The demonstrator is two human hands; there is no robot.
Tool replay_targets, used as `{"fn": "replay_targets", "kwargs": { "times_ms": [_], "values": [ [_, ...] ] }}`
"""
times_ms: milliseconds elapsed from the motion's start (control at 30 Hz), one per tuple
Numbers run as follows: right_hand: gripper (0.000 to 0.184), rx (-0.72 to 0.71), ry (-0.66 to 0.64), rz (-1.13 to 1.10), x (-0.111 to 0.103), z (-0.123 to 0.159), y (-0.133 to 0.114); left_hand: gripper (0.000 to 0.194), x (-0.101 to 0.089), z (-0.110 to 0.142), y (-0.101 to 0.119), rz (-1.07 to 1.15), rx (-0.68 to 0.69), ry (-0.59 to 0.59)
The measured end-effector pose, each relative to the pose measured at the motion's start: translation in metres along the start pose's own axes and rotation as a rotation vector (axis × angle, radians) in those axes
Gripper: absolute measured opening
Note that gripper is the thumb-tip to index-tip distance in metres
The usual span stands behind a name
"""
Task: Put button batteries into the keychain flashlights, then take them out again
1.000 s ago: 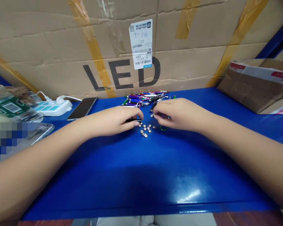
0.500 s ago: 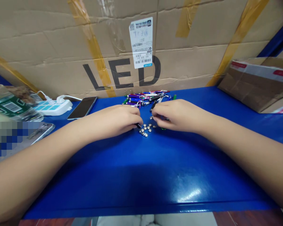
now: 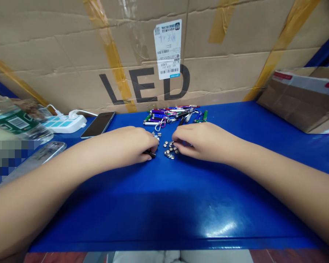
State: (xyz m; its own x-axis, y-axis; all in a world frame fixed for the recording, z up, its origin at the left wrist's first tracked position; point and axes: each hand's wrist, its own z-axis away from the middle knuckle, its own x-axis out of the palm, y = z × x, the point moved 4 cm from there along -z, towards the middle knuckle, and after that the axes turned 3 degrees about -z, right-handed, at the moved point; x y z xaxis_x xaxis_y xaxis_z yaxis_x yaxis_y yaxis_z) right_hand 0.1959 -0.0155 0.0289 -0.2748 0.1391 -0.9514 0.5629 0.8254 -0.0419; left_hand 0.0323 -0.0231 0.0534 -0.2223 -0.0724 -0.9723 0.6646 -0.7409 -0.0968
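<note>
My left hand (image 3: 141, 144) is closed around a slim black tube (image 3: 151, 154), its end sticking out below the fingers close to the table. Small silver pieces (image 3: 158, 134) show just beyond that hand's fingertips. Between my hands lies a loose cluster of round silver button cells (image 3: 168, 153). My right hand (image 3: 196, 140) reaches down at the right edge of this cluster, with thumb and forefinger brought together among the cells. Whatever its fingertips pinch is too small and too covered to name. Behind both hands is a heap of coloured metal penlight-like tubes with clips (image 3: 167, 115).
A large cardboard box (image 3: 224, 73) stands upright behind the blue table (image 3: 159, 212). On the left are a phone (image 3: 98, 125), a white power strip (image 3: 68, 124), a second phone (image 3: 50, 151) and a plastic bottle (image 3: 19, 120). An opened carton (image 3: 298, 98) sits at right.
My left hand has drawn left and slightly down, away from the button cells, with the black tube. My right fingertips have moved down onto the cells. The view has shifted slightly.
</note>
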Motion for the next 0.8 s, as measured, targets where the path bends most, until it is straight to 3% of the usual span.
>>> {"fn": "replay_targets", "kwargs": {
  "times_ms": [100, 233, 367, 467, 600, 800],
  "values": [
    [0.016, -0.011, -0.029, 0.003, 0.001, 0.0, -0.009, 0.003, 0.005, -0.005, 0.001, -0.07, 0.011, 0.042],
    [0.017, -0.04, -0.048, 0.039, 0.002, 0.0, -0.014, 0.01, 0.0, -0.005, 0.004, -0.151, 0.006, 0.093],
    [0.018, -0.029, -0.016, 0.01, 0.002, -0.001, -0.014, 0.021, -0.01, -0.005, 0.013, -0.043, -0.033, 0.191],
    [0.02, 0.003, 0.027, -0.07, 0.001, -0.003, -0.013, 0.014, -0.011, -0.009, 0.016, 0.059, -0.051, 0.28],
    [0.019, 0.094, 0.051, -0.129, 0.001, -0.006, -0.008, 0.013, -0.009, -0.014, 0.011, 0.189, -0.01, 0.36],
    [0.022, 0.234, 0.087, -0.147, -0.001, -0.005, 0.004, 0.017, -0.003, -0.018, -0.009, 0.159, 0.013, 0.428]
  ]
}}
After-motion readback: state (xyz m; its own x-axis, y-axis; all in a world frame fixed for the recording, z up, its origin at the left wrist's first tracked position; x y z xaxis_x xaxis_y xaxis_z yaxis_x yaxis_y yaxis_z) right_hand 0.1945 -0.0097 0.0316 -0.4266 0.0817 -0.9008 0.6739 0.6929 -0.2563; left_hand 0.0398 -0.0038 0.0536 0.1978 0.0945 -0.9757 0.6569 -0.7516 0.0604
